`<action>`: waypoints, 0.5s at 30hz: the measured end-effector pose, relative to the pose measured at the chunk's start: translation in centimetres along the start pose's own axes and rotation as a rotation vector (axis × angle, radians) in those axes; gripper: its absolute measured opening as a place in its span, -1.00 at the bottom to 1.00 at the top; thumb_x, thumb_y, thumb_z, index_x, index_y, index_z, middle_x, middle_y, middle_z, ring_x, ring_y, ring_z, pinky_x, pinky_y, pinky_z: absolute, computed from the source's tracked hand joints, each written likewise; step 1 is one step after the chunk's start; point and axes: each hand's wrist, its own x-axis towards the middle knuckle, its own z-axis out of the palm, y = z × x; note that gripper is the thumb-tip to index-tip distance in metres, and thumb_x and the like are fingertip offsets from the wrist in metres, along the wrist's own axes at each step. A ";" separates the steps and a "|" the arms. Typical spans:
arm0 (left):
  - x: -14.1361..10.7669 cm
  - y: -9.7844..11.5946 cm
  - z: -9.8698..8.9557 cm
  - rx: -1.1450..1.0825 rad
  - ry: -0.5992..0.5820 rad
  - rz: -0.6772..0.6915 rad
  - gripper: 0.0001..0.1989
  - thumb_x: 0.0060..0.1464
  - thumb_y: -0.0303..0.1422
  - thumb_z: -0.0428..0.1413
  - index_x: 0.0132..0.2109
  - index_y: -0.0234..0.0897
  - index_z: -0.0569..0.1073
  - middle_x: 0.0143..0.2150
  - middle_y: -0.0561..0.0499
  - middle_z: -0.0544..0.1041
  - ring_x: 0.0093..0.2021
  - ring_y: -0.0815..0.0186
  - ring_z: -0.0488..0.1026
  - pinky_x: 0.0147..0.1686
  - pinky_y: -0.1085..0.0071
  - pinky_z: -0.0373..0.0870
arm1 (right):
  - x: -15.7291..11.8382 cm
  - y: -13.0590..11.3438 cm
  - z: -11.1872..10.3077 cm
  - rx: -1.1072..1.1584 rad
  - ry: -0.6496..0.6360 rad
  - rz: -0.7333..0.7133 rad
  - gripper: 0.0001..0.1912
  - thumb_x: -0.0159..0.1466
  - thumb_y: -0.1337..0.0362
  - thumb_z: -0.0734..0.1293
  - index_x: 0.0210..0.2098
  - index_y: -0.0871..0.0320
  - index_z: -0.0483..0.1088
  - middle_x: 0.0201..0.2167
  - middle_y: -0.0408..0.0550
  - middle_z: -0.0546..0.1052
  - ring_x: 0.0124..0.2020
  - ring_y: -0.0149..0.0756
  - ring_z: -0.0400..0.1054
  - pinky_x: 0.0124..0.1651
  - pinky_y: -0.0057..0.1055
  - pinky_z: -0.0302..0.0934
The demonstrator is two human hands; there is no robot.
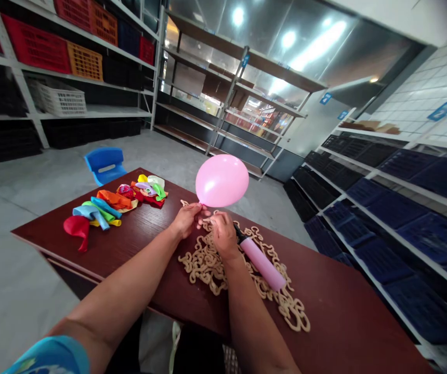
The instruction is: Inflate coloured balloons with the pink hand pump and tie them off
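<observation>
Where my left fingers (pixel 194 208) pinch its neck, one inflated pink balloon (pixel 222 180), above the surface's (pixel 344 306) far edge: grip firm at the neck, skin unsqueezed. Right fingers (pixel 217 218): curled just beside; contents, I cannot tell. One pump (pixel 263 264), on tan cords (pixel 204 265): best kept off the balloon.

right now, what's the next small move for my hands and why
I'd probably bring the right hand to the neck of the balloon, leaving the left hand pinching it. The balloon is full and round, the left fingers are at its neck, the right hand is close by, and the pump lies apart from it.
</observation>
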 end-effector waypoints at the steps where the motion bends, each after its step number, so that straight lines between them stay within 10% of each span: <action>1: -0.1 -0.1 0.0 0.052 -0.003 0.006 -0.83 0.04 -0.33 0.03 -0.36 -0.39 0.36 -0.49 -0.05 0.47 -0.73 0.49 0.21 -0.79 0.54 0.09 | 0.1 -0.2 -0.2 -0.089 -0.032 -0.024 -0.74 0.26 0.35 0.07 -0.24 0.11 0.36 -0.24 0.02 0.34 -0.11 -0.23 0.18 0.00 -0.25 0.07; 8: -0.7 -1.2 0.0 0.571 -0.106 0.010 -0.71 0.03 -0.15 0.00 -0.33 -0.30 0.42 -0.78 0.11 0.25 -0.81 0.44 0.14 -0.78 0.54 -0.02 | -0.1 0.0 0.1 -0.300 -0.088 -0.039 -0.74 0.27 0.34 0.08 -0.32 0.12 0.38 -0.31 -0.01 0.35 -0.21 -0.27 0.19 -0.09 -0.35 0.07; 15: -0.2 -1.8 -0.5 0.682 -0.258 0.128 -0.71 0.04 -0.16 -0.02 -0.44 -0.29 0.39 -0.60 0.06 0.34 -0.65 0.44 0.20 -0.64 0.52 0.08 | -0.6 1.0 0.5 -0.178 0.011 0.140 -0.82 0.21 0.17 0.20 -0.33 0.14 0.31 -0.41 -0.07 0.44 -0.35 -0.31 0.30 -0.24 -0.42 0.12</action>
